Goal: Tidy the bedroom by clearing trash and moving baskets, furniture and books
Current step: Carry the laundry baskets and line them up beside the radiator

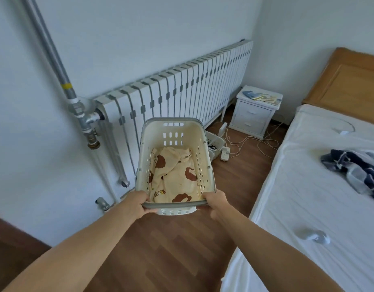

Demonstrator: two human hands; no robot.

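Note:
A cream plastic laundry basket [171, 131] with a grey rim is held above the wooden floor, in front of the radiator. Inside lies a cream cloth with brown bear prints [175, 178]. My left hand [137, 204] grips the near rim at its left corner. My right hand [216, 202] grips the same rim at its right corner. Several books [262, 96] lie on a white nightstand [252, 114] in the far corner.
A long white radiator [182, 91] and grey pipes [76, 106] line the wall. A smaller basket [215, 144], a power strip [225, 153] and loose cables lie on the floor behind. The bed [308, 186] at right holds dark blue clothing [354, 171] and a grey item [312, 236].

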